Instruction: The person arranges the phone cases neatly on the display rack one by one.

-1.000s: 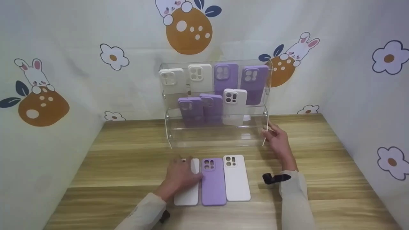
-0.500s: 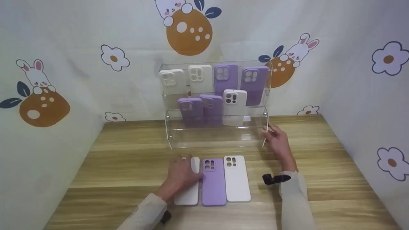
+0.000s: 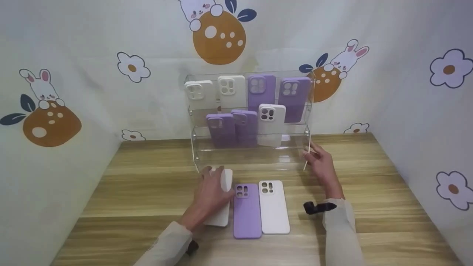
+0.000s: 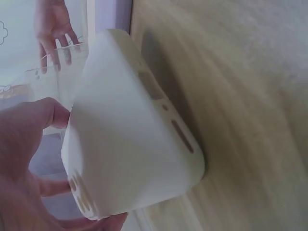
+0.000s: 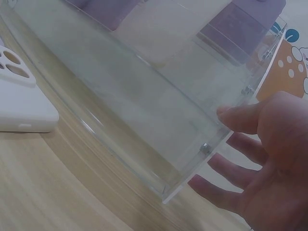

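Note:
My left hand point(image 3: 210, 194) grips a white phone case point(image 4: 125, 130) by its sides near the camera-hole end. In the left wrist view the case is tilted, its edge with button cutouts facing the wooden table. Beside it on the table lie a purple phone case point(image 3: 247, 216) and another white phone case point(image 3: 276, 212). My right hand point(image 3: 322, 164) holds the right side panel of a clear acrylic display stand point(image 3: 251, 155). In the right wrist view the thumb presses one face of the panel, with the fingers point(image 5: 236, 171) on the other.
The stand's top row bears two white cases point(image 3: 233, 92) and two purple cases point(image 3: 261, 94). Its middle row bears two more purple cases point(image 3: 221, 129) and a white one point(image 3: 272, 123). Behind stands a patterned backdrop point(image 3: 162, 103); the wooden table point(image 3: 147, 192) reaches up to it.
My left hand has moved forward toward the stand with the white phone case, which has left its place in line with the other two. The right hand keeps its hold on the stand.

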`<state>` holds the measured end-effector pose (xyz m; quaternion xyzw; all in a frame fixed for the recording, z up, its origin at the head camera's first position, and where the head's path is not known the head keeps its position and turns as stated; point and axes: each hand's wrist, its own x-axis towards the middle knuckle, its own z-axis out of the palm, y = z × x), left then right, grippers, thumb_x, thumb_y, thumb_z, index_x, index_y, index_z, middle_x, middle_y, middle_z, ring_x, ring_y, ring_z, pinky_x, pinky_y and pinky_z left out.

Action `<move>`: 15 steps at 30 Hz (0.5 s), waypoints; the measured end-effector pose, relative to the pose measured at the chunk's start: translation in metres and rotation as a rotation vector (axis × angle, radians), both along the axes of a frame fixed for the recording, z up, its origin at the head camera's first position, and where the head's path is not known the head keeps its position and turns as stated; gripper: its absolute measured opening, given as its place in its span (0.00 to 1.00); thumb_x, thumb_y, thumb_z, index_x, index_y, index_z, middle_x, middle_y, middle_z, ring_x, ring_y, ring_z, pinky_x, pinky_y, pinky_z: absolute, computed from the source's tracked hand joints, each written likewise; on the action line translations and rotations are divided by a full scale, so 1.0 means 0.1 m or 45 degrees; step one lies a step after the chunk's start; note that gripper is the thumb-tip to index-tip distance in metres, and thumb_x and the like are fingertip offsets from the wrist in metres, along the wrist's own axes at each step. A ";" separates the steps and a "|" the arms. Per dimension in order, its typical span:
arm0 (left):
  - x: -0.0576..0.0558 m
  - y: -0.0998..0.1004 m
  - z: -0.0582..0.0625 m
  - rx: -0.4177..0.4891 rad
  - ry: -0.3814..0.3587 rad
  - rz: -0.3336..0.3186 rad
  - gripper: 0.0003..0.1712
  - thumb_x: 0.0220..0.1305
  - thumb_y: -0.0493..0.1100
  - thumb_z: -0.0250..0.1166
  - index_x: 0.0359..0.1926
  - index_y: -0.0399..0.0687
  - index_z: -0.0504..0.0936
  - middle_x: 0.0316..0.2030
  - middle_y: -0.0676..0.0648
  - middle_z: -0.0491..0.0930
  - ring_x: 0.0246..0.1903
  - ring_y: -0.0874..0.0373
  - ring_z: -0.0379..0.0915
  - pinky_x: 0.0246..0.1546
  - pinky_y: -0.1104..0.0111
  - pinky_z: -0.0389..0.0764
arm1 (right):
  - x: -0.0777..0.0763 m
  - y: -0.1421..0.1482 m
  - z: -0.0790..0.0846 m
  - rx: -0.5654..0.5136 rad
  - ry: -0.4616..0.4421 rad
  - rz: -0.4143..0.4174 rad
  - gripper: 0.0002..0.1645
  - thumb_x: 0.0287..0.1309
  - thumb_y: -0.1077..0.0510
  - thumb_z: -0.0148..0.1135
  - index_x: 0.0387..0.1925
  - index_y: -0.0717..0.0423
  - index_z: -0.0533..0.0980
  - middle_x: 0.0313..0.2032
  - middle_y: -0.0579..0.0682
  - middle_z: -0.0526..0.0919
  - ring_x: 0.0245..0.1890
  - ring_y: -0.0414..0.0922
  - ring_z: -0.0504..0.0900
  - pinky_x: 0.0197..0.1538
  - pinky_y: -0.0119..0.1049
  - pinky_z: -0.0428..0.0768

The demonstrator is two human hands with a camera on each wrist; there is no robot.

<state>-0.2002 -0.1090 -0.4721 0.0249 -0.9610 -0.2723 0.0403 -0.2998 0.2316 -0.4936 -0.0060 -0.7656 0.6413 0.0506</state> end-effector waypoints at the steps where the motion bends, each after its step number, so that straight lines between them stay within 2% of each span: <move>1: -0.01 0.00 0.01 0.003 0.014 0.005 0.48 0.46 0.52 0.71 0.71 0.50 0.67 0.69 0.33 0.60 0.57 0.38 0.70 0.45 0.50 0.83 | 0.00 0.00 0.00 -0.001 -0.001 0.000 0.33 0.68 0.64 0.58 0.72 0.55 0.64 0.65 0.67 0.74 0.48 0.29 0.80 0.55 0.35 0.83; 8: -0.06 -0.02 0.12 0.043 0.123 0.057 0.50 0.47 0.52 0.70 0.73 0.49 0.65 0.72 0.33 0.56 0.63 0.38 0.65 0.51 0.48 0.82 | -0.02 0.01 -0.02 -0.005 -0.005 -0.003 0.33 0.68 0.63 0.58 0.73 0.56 0.63 0.65 0.67 0.73 0.47 0.31 0.81 0.57 0.40 0.82; 15: -0.16 -0.03 0.27 0.023 0.293 0.091 0.49 0.51 0.53 0.69 0.74 0.51 0.62 0.71 0.34 0.56 0.65 0.39 0.63 0.50 0.49 0.84 | -0.02 0.01 -0.02 0.002 -0.017 0.004 0.33 0.68 0.64 0.58 0.73 0.55 0.63 0.66 0.66 0.73 0.53 0.38 0.81 0.59 0.41 0.81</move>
